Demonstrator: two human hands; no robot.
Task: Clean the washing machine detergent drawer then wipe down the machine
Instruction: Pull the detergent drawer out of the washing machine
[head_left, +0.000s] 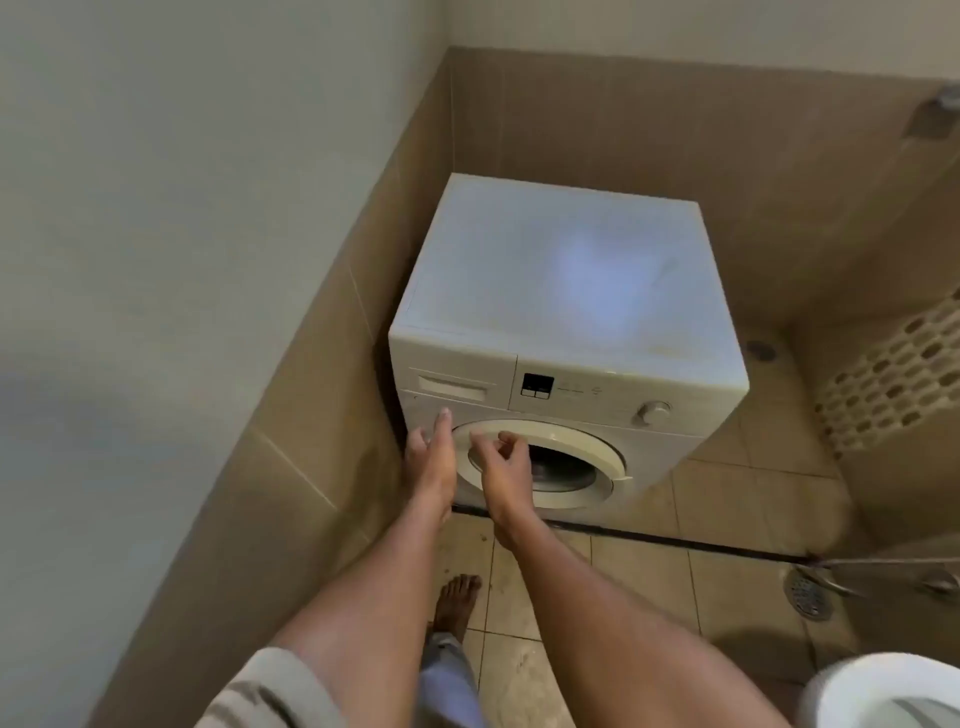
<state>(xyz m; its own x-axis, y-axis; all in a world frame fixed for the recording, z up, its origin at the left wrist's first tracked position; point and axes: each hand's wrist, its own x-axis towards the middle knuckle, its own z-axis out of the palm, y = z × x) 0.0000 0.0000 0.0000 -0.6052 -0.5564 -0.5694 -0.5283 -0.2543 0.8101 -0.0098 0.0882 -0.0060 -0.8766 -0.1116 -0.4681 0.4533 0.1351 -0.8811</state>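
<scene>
A white front-loading washing machine (561, 280) stands in the corner of a tiled room. Its detergent drawer (453, 385) sits closed at the upper left of the front panel, beside a small display (536, 385) and a round dial (653, 413). The round door (597, 457) is below them. My left hand (431, 460) reaches toward the panel just under the drawer, fingers stretched out and empty. My right hand (506, 467) hovers in front of the door's left rim with fingers loosely curled, holding nothing.
Brown tiled walls close in on the machine's left and back. A floor drain (806, 597) and a metal hose lie at the right. A white toilet rim (883, 691) shows at the bottom right. My bare foot (457, 597) stands on stained floor tiles.
</scene>
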